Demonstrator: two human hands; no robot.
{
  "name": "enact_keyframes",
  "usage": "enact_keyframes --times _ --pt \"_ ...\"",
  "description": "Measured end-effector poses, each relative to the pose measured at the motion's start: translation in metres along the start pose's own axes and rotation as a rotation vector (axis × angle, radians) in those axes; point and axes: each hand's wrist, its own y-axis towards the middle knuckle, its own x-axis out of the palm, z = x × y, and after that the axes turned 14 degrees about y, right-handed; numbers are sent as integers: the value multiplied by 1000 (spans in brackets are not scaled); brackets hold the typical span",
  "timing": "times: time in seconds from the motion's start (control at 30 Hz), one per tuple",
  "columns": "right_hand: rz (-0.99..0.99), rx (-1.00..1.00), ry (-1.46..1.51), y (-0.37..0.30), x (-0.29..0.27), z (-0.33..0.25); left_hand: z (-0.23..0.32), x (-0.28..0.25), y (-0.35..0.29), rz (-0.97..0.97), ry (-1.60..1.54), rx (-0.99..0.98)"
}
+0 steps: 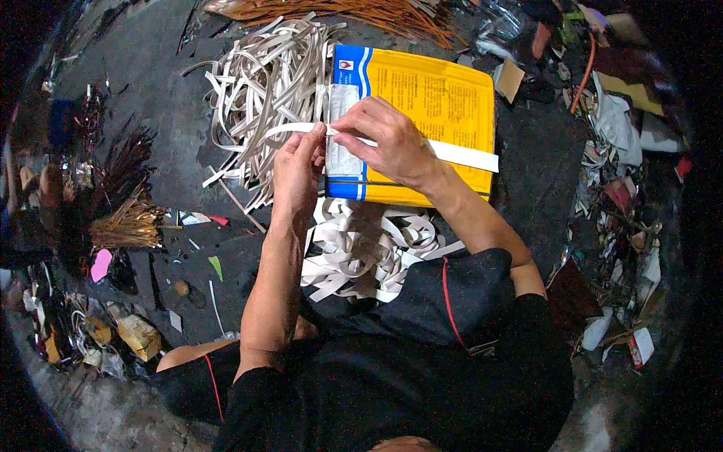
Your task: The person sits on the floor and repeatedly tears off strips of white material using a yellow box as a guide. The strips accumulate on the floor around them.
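A long white strip runs across the yellow and blue tin, which lies flat in front of me. My left hand pinches the strip between thumb and finger at the tin's left edge. Close beside it, my right hand is closed over the same strip, thumb and fingertips near the pale patch on the tin. The strip passes beneath my right hand and comes out on its far side, ending near the tin's right edge. Its left end curves toward a tangled heap of pale strips.
Between my legs lies a second pile of wider white strips. Brown bristle-like fibres lie beyond the tin, with another bundle at left. Scraps of plastic and paper litter the right side; more debris, including a yellowish block, sits lower left.
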Motion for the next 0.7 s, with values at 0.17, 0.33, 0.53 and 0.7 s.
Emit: enact_keyframes --times 0.17,0.33,0.53,0.7 --pt "-14 -19 -25 -1 -1 1 -10 -8 12 -43 -125 -38" --pt "-10 8 33 -2 -2 1 -18 -16 24 -45 -141 -40" --pt "-9 65 50 -3 -3 -4 -32 -34 40 -38 -127 -48" --pt "-3 30 44 -3 -1 -2 -47 -65 61 -41 -69 -30"
